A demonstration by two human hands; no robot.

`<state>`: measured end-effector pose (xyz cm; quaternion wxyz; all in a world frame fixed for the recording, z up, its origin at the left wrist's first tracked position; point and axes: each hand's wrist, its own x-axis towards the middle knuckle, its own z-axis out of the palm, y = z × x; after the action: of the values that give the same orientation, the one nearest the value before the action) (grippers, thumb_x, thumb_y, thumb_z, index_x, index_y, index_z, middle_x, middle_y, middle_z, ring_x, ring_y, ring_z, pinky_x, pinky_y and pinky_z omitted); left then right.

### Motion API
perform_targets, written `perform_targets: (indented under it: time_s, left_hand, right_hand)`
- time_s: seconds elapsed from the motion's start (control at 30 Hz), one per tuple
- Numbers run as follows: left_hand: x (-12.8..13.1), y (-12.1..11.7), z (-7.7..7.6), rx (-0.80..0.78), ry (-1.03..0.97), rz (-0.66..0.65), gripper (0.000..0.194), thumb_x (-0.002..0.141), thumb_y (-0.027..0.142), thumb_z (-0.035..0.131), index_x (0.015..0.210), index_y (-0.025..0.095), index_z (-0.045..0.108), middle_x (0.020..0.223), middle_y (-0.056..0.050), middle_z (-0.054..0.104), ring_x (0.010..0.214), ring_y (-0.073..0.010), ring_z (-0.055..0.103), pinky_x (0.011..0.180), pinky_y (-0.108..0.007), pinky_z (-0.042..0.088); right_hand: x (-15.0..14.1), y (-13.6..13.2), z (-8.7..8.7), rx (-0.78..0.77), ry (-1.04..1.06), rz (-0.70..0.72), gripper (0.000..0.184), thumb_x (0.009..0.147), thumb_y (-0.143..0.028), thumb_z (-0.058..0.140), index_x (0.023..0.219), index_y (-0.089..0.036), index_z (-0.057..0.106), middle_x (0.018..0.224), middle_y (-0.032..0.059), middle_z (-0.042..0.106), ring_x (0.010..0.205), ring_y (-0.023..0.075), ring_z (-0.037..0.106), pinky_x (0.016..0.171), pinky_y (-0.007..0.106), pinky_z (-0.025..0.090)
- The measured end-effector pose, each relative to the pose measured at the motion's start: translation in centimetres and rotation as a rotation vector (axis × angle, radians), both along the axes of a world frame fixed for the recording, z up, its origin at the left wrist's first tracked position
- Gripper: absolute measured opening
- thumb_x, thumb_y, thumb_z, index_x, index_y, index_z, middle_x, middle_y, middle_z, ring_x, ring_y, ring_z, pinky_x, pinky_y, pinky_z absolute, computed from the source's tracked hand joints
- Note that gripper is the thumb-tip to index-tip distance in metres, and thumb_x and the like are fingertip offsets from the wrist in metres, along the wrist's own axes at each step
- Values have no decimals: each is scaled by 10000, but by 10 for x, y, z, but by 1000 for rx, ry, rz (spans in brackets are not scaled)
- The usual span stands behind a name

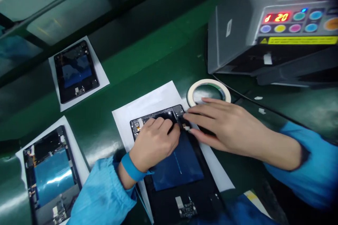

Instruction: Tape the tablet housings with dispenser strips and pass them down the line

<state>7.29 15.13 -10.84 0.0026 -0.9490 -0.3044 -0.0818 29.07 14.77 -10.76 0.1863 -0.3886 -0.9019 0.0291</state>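
An opened tablet (176, 168) with a blue battery panel lies on a white sheet (148, 107) in front of me. My left hand (154, 144) rests on its upper part with the fingers curled and pressed down near the top edge. My right hand (224, 124) lies across the tablet's upper right corner, fingers stretched out and together, the thumb and fingertips touching a small pale piece (187, 128) near the left fingertips. Whether that piece is held or only touched is unclear. Both arms wear blue sleeves.
Two more opened tablets lie on white sheets, one at the far left (76, 71), one at the near left (50, 175). A roll of tape (208, 89) sits behind my right hand. A grey tape dispenser machine (271, 24) with a red display stands at the right.
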Motion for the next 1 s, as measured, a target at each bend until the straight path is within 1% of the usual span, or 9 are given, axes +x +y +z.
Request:
perform_targets:
  time_s: [0.03, 0.1, 0.17, 0.23, 0.43, 0.53, 0.67, 0.8, 1.0]
  left_hand:
    - [0, 0, -1, -9, -4, 2, 174, 938, 236, 487, 972, 137, 626, 734, -24, 539, 676, -178, 500, 576, -326, 349]
    - [-1, -1, -2, -27, -11, 5, 161, 931, 235, 497, 966, 139, 621, 743, -26, 546, 686, -182, 509, 576, -324, 346]
    - [-2, -1, -3, -38, -14, 7, 154, 930, 233, 497, 962, 142, 617, 751, -28, 551, 694, -183, 515, 577, -322, 347]
    - [-2, -1, -3, -43, -12, 12, 154, 932, 234, 490, 952, 147, 616, 754, -30, 553, 699, -185, 516, 583, -324, 354]
    - [-2, 0, -4, -41, -3, 12, 147, 928, 233, 488, 944, 150, 607, 761, -31, 549, 711, -190, 523, 607, -335, 377]
    - [-2, -1, -4, -56, 0, 20, 145, 930, 231, 477, 937, 158, 603, 773, -28, 549, 717, -193, 527, 611, -342, 387]
    - [-3, -1, -3, -50, -7, 23, 146, 929, 238, 480, 928, 162, 605, 764, -25, 549, 705, -192, 528, 605, -344, 391]
    - [-2, 0, -3, -36, -17, 30, 160, 932, 247, 478, 929, 160, 612, 762, -26, 551, 700, -198, 529, 595, -346, 391]
    - [-2, 0, -3, -44, -20, 31, 151, 925, 248, 493, 909, 161, 616, 754, -23, 540, 698, -196, 525, 600, -347, 391]
  right_hand:
    - [1, 1, -4, 41, 46, -47, 227, 891, -247, 536, 1051, -144, 661, 1026, 79, 686, 906, 189, 644, 843, 331, 504]
    - [2, 3, -12, 112, 82, -129, 220, 873, -212, 563, 1065, -140, 643, 1013, 70, 693, 847, 165, 654, 712, 282, 505]
    - [-1, 5, -19, 144, 54, -156, 198, 863, -207, 578, 1041, -152, 643, 972, 55, 700, 800, 158, 651, 649, 279, 485]
    - [-5, 8, -23, 171, 14, -150, 169, 860, -209, 583, 1007, -163, 651, 923, 42, 703, 774, 157, 639, 631, 282, 468]
    - [-11, 11, -23, 165, -24, -52, 173, 846, -182, 606, 1009, -142, 651, 908, 57, 697, 823, 185, 618, 694, 295, 485]
    - [-9, 10, -23, 137, 64, -16, 148, 850, -163, 605, 992, -154, 646, 904, 53, 690, 817, 171, 617, 709, 292, 494]
    - [-8, 15, -25, 182, 123, -30, 131, 840, -155, 629, 970, -147, 651, 893, 51, 685, 776, 150, 606, 671, 270, 477]
    - [-11, 20, -24, 183, 16, 6, 104, 879, -176, 583, 925, -173, 677, 853, 35, 676, 772, 160, 583, 682, 292, 449]
    - [-19, 15, -7, 98, -195, 38, 197, 889, -152, 497, 925, -130, 689, 772, 59, 607, 774, 194, 542, 806, 359, 444]
